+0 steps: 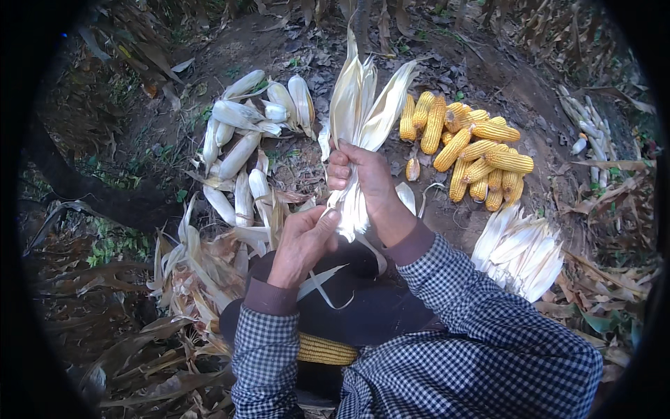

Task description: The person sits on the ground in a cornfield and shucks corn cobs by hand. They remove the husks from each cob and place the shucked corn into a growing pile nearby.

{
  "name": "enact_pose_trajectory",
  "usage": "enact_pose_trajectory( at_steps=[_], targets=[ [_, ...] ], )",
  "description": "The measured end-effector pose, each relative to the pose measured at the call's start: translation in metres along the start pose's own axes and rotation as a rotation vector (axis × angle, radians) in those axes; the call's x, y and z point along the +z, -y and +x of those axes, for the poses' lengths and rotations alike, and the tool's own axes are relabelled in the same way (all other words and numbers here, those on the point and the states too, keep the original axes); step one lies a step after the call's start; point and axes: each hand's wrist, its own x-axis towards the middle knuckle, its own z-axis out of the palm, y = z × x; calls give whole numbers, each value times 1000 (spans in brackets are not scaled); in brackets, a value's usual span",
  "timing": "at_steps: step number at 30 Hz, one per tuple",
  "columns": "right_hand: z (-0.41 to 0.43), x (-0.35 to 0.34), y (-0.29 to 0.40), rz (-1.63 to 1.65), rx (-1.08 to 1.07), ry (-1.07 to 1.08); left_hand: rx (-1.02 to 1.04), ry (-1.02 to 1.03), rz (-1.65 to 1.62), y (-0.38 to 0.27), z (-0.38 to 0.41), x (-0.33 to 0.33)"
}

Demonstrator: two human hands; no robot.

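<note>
A fanned bundle of pale, dry corn husks (361, 99) is gripped around its middle by my right hand (369, 180). My left hand (304, 243) pinches the lower left edge of the same bundle between thumb and fingers. The bundle's cut-looking white ends hang below my right fist. On my lap rests a husked yellow corn ear (325, 350), partly covered by my left sleeve. A loose strip of husk (319, 283) lies across my dark trousers, just right of my left wrist.
Ears still in husks (238, 157) lie at upper left. Husked yellow ears (476, 149) are piled at upper right. A stack of flattened husks (518, 251) sits at right. Torn husks (193, 277) heap beside my left knee. Pale stalks (594, 133) lie far right.
</note>
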Motion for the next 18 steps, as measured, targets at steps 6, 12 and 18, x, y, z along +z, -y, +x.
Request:
enact_pose_trajectory(
  at_steps=[6,12,18],
  targets=[
    [8,-9,22,3,-64,56,374,-21,530,19,-1,-8],
    [17,-8,63,-345,-146,-3,377,-19,719,15,-11,-12],
    [-23,25,4,-826,169,368,321,7,-474,-4,0,-27]
  ],
)
